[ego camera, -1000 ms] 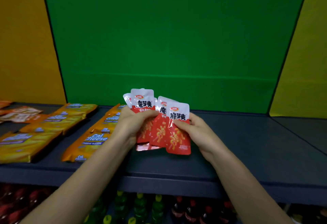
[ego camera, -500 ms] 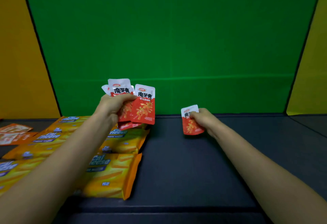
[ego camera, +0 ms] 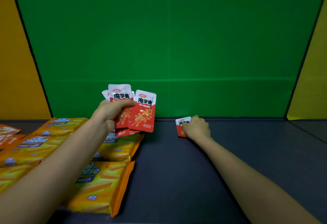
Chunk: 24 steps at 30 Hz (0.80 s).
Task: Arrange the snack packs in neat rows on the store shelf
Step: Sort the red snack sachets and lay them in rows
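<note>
**One pack at the back, a handful held up**

Nearest, orange wafer packs [ego camera: 102,186] lie in rows on the left of the dark shelf [ego camera: 177,170]. Above them the left hand [ego camera: 111,113] clasps a fanned bunch of red snack packs [ego camera: 143,112], upright and clear of the shelf. Farther back, the right hand [ego camera: 197,128] curls over a single red pack [ego camera: 182,123] lying on the shelf near the green back panel [ego camera: 177,46]. It seems to be pinching it, though the hand hides the contact.

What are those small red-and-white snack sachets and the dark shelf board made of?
The small red-and-white snack sachets: probably glossy plastic film, shiny highlights and flat sealed edges. The dark grey shelf board: smooth, matte, perhaps painted metal or laminate; cannot tell which.
</note>
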Motion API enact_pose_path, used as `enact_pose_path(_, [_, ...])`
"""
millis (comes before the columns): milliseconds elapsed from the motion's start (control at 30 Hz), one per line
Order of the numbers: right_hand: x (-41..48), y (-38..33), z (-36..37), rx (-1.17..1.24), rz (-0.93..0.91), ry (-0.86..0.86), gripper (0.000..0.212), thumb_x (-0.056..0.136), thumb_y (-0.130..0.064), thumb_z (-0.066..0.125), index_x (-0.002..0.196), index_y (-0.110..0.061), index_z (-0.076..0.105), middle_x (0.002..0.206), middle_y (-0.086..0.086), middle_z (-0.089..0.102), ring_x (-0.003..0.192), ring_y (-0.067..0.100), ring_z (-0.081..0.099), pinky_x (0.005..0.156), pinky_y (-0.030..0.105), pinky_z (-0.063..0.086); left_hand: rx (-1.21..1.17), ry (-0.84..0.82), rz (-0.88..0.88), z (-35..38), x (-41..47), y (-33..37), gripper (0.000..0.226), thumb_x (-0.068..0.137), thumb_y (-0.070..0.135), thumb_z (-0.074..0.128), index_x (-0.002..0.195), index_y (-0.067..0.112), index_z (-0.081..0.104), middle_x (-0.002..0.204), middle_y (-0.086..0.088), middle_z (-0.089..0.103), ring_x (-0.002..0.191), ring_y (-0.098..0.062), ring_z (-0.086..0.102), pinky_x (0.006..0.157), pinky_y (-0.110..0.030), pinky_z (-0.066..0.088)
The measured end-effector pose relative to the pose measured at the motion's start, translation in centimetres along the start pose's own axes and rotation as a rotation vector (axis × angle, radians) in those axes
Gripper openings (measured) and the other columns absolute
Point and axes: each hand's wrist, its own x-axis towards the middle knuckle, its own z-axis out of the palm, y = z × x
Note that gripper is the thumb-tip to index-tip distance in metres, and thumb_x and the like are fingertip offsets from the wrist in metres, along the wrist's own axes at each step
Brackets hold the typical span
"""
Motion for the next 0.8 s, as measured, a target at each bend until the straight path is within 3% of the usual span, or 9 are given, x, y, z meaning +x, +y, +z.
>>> enact_pose_path(467, [-0.1,-0.6,-0.1,-0.198,-0.085,0.028,0.047,0.091,-0.04,0.048,0.118,-0.001,0.044,0.123,0.017,0.055,0.116,0.035,0.052,0.086,0.038,0.047,-0.014,-0.037,0.013,1.2,-0.8,-0.2,0.015,0.073,0.003,0.072,0.08,0.007,0.059,0.044,-0.003,0.065,0.036,-0.014,0.061,0.039,-0.027,0.053])
enact_pose_path(600, [-0.8,-1.0,-1.3,-0.21,-0.172,0.122,0.054,0.096,-0.046,0.03,0.12,-0.001,0.049,0.124,0.017,0.051,0.113,0.036,0.052,0.089,0.041,0.043,-0.014,-0.059,0.011,1.6,-1.4,-0.4,0.016,0.072,0.003,0.073,0.081,0.007,0.06,0.045,-0.003,0.066,0.037,-0.014,0.062,0.04,-0.027,0.053])
enact_pose_path(667, [-1.6,-1.4,-2.6,-0.029,-0.307,0.15,0.056,0.098,-0.046,0.023,0.106,-0.005,0.059,0.111,0.013,0.058,0.101,0.031,0.056,0.086,0.039,0.041,-0.018,-0.074,0.011,1.9,-1.7,-0.5,0.016,0.072,0.003,0.073,0.081,0.007,0.06,0.045,-0.003,0.066,0.037,-0.014,0.062,0.039,-0.026,0.053])
enact_pose_path(733, [-3.2,-2.1,-4.0,0.331,-0.373,-0.012,0.056,0.098,-0.046,0.024,0.093,-0.009,0.065,0.094,0.006,0.062,0.082,0.018,0.056,0.079,0.032,0.04,-0.015,-0.096,0.004,2.3,-2.1,-0.7,0.016,0.072,0.003,0.073,0.081,0.007,0.06,0.046,-0.003,0.066,0.038,-0.014,0.063,0.039,-0.026,0.052])
enact_pose_path(800, [-4.8,-2.7,-4.8,0.524,-0.394,-0.15,0.051,0.096,-0.047,0.035,0.089,-0.007,0.066,0.086,0.007,0.065,0.068,0.013,0.053,0.068,0.029,0.039,-0.023,-0.117,-0.003,2.9,-2.5,-1.0,0.016,0.072,0.001,0.072,0.081,0.006,0.06,0.046,-0.004,0.066,0.038,-0.014,0.063,0.039,-0.025,0.053])
